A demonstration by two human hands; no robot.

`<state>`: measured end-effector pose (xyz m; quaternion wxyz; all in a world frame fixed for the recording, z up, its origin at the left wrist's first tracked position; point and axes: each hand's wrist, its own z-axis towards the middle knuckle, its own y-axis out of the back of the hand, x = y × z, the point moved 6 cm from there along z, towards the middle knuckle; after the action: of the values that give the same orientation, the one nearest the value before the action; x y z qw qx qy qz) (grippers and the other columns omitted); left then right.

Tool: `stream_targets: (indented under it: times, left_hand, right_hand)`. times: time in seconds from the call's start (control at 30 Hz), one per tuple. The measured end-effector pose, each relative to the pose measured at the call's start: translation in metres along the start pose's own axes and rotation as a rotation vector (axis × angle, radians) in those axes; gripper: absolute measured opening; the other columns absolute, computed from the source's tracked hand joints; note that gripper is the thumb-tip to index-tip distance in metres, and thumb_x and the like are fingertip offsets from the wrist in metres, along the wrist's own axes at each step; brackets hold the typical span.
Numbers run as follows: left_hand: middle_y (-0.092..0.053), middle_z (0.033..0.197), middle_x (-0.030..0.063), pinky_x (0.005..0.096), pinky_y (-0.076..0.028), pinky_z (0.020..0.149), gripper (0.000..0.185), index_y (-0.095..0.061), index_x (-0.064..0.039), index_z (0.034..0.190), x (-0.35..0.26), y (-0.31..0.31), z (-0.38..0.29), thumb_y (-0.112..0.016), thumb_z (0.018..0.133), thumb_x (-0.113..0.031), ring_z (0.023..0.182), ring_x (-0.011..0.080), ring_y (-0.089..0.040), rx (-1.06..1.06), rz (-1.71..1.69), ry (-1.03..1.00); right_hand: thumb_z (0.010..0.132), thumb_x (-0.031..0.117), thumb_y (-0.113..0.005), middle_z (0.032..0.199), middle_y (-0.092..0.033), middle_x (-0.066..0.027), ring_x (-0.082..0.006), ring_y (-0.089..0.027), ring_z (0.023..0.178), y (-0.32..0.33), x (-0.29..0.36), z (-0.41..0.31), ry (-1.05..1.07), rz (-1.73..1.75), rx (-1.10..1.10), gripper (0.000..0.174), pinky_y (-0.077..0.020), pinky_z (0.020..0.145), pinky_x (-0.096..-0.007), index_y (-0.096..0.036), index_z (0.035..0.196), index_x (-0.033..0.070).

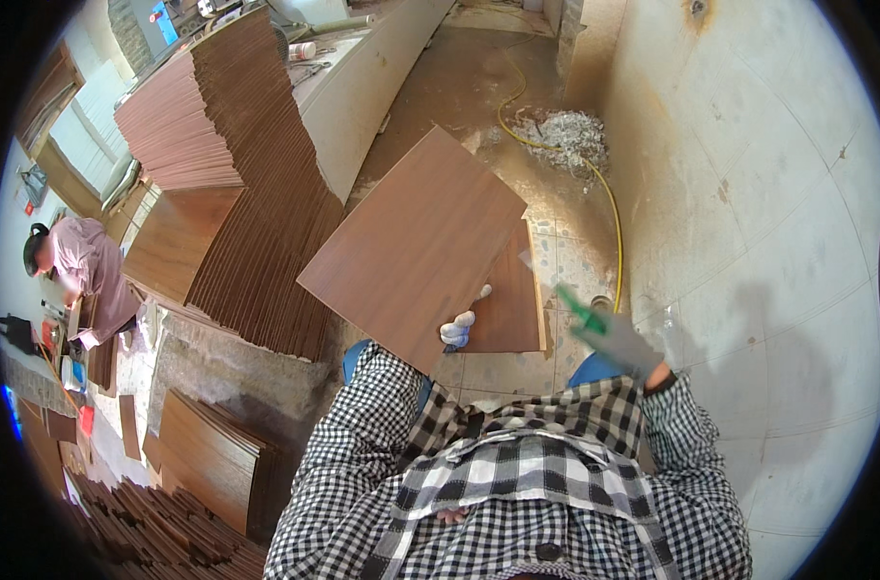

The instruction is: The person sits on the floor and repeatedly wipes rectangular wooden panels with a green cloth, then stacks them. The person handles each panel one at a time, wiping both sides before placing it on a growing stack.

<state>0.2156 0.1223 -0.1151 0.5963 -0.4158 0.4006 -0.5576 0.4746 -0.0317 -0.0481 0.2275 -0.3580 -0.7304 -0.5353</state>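
My left hand (457, 332) wears a pale glove and grips the lower right edge of a brown wood-grain panel (414, 243). That panel is tilted at an angle before me, its near corner over my left thigh. Partly hidden beneath it, a second brown wood-grain panel (516, 308) has a light-coloured right edge. My right hand (621, 348), in a grey glove, is shut on a green-handled tool (585, 310), off to the right of both panels. The tool is blurred by motion, and its pale, thin tip cannot be made out well.
A tall stack of wood-grain panels (266, 210) rises at the left, with more panels (208, 457) below it. A person (88, 268) works farther left. A yellow hose (617, 232) runs past a heap of shreds (570, 141), along a pale wall (744, 217).
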Motion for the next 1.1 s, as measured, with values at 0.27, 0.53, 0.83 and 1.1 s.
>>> stream_targets:
  times: [0.27, 0.53, 0.83, 1.1]
  left_hand:
    - [-0.054, 0.132, 0.0286, 0.0399, -0.053, 0.072, 0.056, -0.036, 0.001, 0.15, 0.018, -0.045, 0.032, -0.04, 0.11, -0.037, 0.095, 0.0347, -0.063, -0.433, 0.302, -0.331]
    - [-0.062, 0.131, 0.0186, 0.0426, -0.055, 0.084, 0.053, -0.047, 0.001, 0.145, 0.011, -0.018, -0.003, -0.051, 0.107, -0.035, 0.113, 0.0253, -0.064, -0.175, 0.337, -0.138]
    - [-0.067, 0.125, 0.0159, 0.0382, -0.055, 0.09, 0.069, -0.055, 0.002, 0.141, -0.074, 0.027, -0.055, -0.069, 0.095, -0.049, 0.105, 0.0247, -0.067, -1.393, 1.061, -0.877]
    - [-0.071, 0.114, 0.0143, 0.0357, -0.057, 0.084, 0.056, -0.06, 0.005, 0.13, -0.072, 0.019, -0.06, -0.07, 0.098, -0.04, 0.097, 0.0228, -0.069, -1.438, 1.257, -0.797]
  right_hand:
    - [0.098, 0.046, -0.067, 0.098, -0.069, -0.0056, -0.0161, -0.063, 0.086, 0.033, 0.007, 0.066, 0.039, 0.537, -0.283, 0.06, -0.053, 0.079, -0.0303, -0.063, 0.129, -0.005]
    - [0.097, 0.035, -0.071, 0.095, -0.065, -0.0032, -0.0111, -0.059, 0.086, -0.015, 0.049, 0.004, 0.16, 0.38, 0.218, 0.048, -0.0499, 0.074, -0.0279, -0.066, 0.126, -0.003]
    - [0.095, 0.034, -0.072, 0.095, -0.064, -0.0018, -0.0118, -0.057, 0.084, 0.027, -0.057, -0.067, -0.049, 0.546, -0.278, 0.047, -0.049, 0.076, -0.0273, -0.067, 0.127, -0.001]
    - [0.094, 0.052, -0.066, 0.086, -0.068, -0.0152, -0.0258, -0.067, 0.081, 0.031, -0.016, -0.006, 0.062, 0.02, -0.176, 0.058, -0.052, 0.075, -0.0387, -0.066, 0.132, 0.008]
